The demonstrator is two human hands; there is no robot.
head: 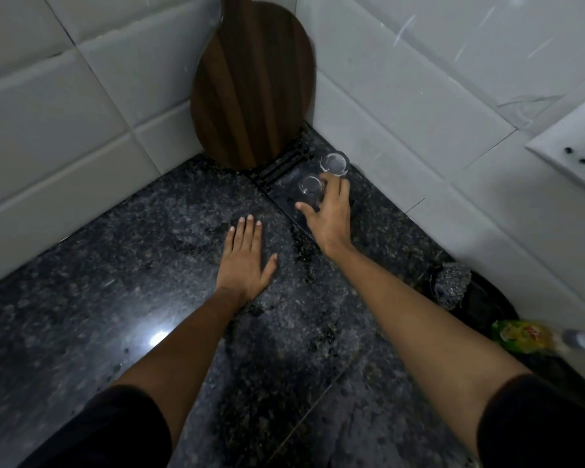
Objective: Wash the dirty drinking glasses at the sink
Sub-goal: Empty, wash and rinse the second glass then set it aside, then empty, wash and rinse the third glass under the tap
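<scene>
Two clear drinking glasses stand close together on a black tray (286, 184) in the corner of the dark granite counter (115, 298). The nearer glass (309, 187) sits left of the farther glass (335, 163). My right hand (328, 214) reaches over the tray, its fingers curled round the nearer glass and its fingertips close to the farther one. My left hand (245, 258) lies flat on the counter with straight fingers, left of the tray, holding nothing.
A dark wooden board (254, 82) leans upright in the tiled corner behind the tray. At the right stand a grey scrubber (451, 285) and a green dish-soap bottle (520, 336). A white wall socket (574, 146) is at the far right.
</scene>
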